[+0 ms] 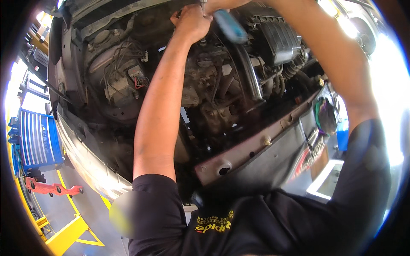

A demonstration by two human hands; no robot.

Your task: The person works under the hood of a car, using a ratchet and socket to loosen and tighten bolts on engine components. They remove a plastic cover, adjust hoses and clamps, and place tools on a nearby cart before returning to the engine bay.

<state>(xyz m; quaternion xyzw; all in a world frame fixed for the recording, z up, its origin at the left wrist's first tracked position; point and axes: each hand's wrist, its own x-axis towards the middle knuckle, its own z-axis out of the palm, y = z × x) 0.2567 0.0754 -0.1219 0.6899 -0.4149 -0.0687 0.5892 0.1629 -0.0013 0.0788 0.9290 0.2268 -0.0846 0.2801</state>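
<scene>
My left hand reaches into the back of an open engine bay, its fingers closed near a slim metal piece at the top edge; what it grips is unclear. My right hand meets it there, its fingers mostly hidden. A blurred light-blue object is just below my right hand, above a long black tube. A black air-filter housing sits to the right, and wiring with connectors lies to the left of my forearm.
The front crossmember and a dark cover border the bay near my body. At the left stand a blue tool chest, a red wheeled creeper and a yellow metal frame. A white bin is at lower right.
</scene>
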